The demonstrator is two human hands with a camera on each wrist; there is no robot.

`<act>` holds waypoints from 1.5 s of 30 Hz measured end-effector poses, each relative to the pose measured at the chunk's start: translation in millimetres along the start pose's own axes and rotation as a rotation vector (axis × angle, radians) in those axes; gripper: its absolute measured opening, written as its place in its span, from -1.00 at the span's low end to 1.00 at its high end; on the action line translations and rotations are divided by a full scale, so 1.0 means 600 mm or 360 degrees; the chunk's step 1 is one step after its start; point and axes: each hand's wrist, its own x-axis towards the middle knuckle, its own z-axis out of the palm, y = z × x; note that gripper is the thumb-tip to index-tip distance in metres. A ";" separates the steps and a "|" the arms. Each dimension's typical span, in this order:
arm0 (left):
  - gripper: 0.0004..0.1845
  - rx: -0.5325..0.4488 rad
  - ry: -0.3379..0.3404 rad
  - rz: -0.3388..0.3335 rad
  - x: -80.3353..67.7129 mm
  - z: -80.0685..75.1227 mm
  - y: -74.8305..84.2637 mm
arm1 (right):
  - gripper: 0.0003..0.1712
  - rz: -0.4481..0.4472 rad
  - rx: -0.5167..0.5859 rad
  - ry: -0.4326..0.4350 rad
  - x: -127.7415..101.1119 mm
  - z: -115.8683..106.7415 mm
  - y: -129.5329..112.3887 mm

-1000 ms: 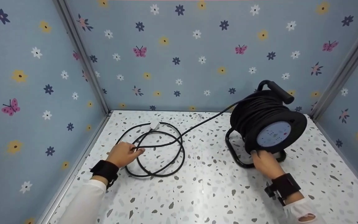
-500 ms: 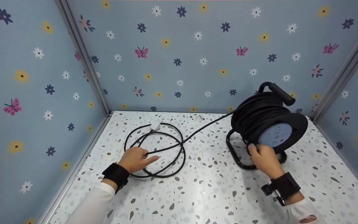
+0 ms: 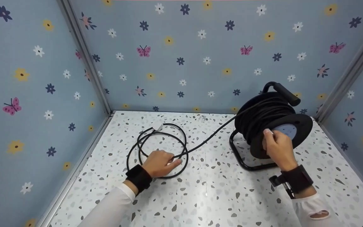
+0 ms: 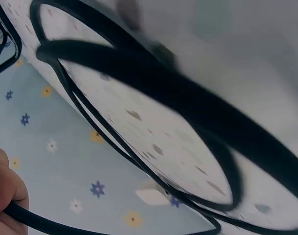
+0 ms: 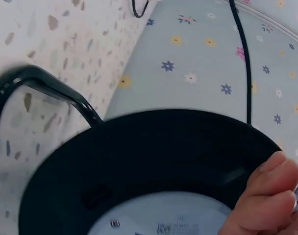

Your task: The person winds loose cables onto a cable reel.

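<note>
A black cable reel (image 3: 263, 118) stands on its tube frame (image 3: 239, 159) at the right of the speckled floor. My right hand (image 3: 274, 138) lies on the reel's pale blue face (image 3: 287, 130), fingers (image 5: 266, 196) curled at the black flange (image 5: 154, 161). A black cable (image 3: 213, 134) runs left from the drum into loose loops (image 3: 161, 138) ending in a white plug (image 3: 158, 126). My left hand (image 3: 173, 160) sits on the loops' near side and pinches the cable (image 4: 154, 83). In the left wrist view, a finger (image 4: 4, 188) lies against the cable, with the plug (image 4: 151, 196) beyond.
Blue walls (image 3: 200, 56) printed with flowers and butterflies close in the left, back and right. Metal corner posts (image 3: 85, 60) stand at the back corners. The reel's carry handle (image 3: 284, 91) points up toward the back right corner. Bare floor (image 3: 206, 195) lies in front.
My left hand has slid right and nearer along the loops, drawing them tighter. My right hand has climbed from the reel's lower rim onto its face.
</note>
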 end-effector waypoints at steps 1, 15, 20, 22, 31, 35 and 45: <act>-0.44 -0.0009 0.0009 0.0012 0.004 0.004 0.005 | -0.39 0.0005 0.0015 0.0011 0.003 -0.004 0.000; -0.45 -0.0100 0.0077 0.0021 0.046 0.049 0.052 | -0.39 0.0144 0.0193 -0.0043 0.028 -0.050 0.005; -0.44 -0.0101 0.0082 0.0002 0.061 0.058 0.068 | -0.39 0.0225 0.0283 -0.0044 0.033 -0.064 0.004; -0.44 -0.0086 0.0089 0.0004 0.069 0.060 0.074 | -0.38 0.0261 0.0317 -0.0037 0.036 -0.070 0.005; -0.45 -0.0020 0.0120 0.0024 0.112 0.062 0.109 | -0.38 0.0303 0.0230 -0.0023 0.060 -0.111 0.026; -0.45 0.0037 0.0127 0.0009 0.129 0.071 0.126 | -0.38 0.0280 0.0159 0.0012 0.068 -0.122 0.037; -0.45 0.0048 0.0029 -0.0077 0.158 0.095 0.165 | -0.38 0.0294 0.0110 0.0080 0.080 -0.131 0.064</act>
